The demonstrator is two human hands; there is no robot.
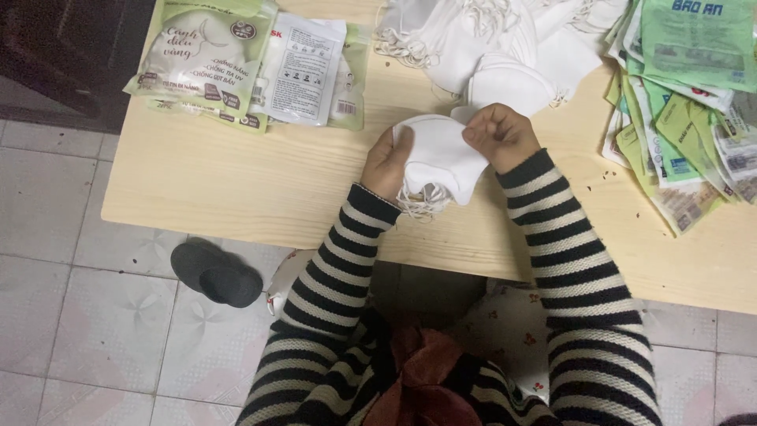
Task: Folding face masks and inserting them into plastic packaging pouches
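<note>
Pale tiled floor surrounds a low, light wooden worktop (pixel 260 181), and a person in a black-and-cream striped sweater sits at its near edge with both hands raised just above the wood. Left hand (pixel 386 164) is curled around the side of a folded white fabric face mask (pixel 440 158), thumb laid over its face; right hand (pixel 501 136) is closed in a pinch on the mask's upper edge, fingers bent tightly in. White elastic ear loops (pixel 422 203) dangle below the left hand, and these could snag on a finger or tangle with one another if the mask is turned, judging by how loosely they hang. Beyond the right hand lies a heap of loose white masks (pixel 489 39), close enough that a careless sweep might drag some along. Flat green and white printed plastic pouches (pixel 236 63) lie beyond the left hand; whether they are filled cannot be told. Further out past the right hand, a fanned stack of green pouches (pixel 678 95) looks flat and empty, and might slide off.
</note>
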